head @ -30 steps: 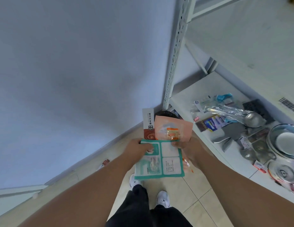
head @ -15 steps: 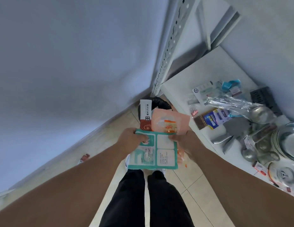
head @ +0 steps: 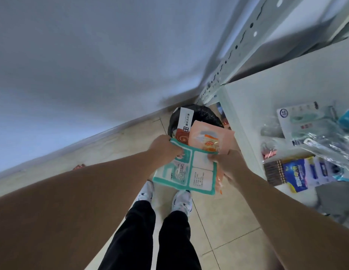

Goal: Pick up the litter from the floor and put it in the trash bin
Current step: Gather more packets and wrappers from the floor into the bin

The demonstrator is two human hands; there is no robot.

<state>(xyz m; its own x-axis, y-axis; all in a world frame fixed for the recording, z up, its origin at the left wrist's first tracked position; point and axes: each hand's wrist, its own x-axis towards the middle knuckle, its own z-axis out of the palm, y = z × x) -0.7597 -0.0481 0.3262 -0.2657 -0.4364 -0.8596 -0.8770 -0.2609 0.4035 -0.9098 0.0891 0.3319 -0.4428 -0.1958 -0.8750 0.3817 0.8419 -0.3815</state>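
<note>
Both my hands hold a stack of flat litter in front of me. On top lies a teal-and-white wrapper (head: 186, 170); behind it stick out a pink packet (head: 208, 140) and a white-and-brown box sleeve (head: 184, 124). My left hand (head: 166, 146) grips the stack's left edge, my right hand (head: 228, 162) its right edge. The black-lined trash bin (head: 204, 114) stands on the floor in the corner, just beyond the stack and partly hidden by it. A small red scrap (head: 79, 166) lies by the baseboard at left.
A white metal shelf unit (head: 267, 98) stands at right, its post (head: 230, 55) beside the bin; the shelf carries packets, clips and a blue box (head: 298, 174). The wall rises at left. My shoes (head: 181, 199) stand on beige floor tiles below the stack.
I have stepped closer to the corner and my view tilted down, so the bin now shows just past the held litter. Both hands keep the same grip on the stack.
</note>
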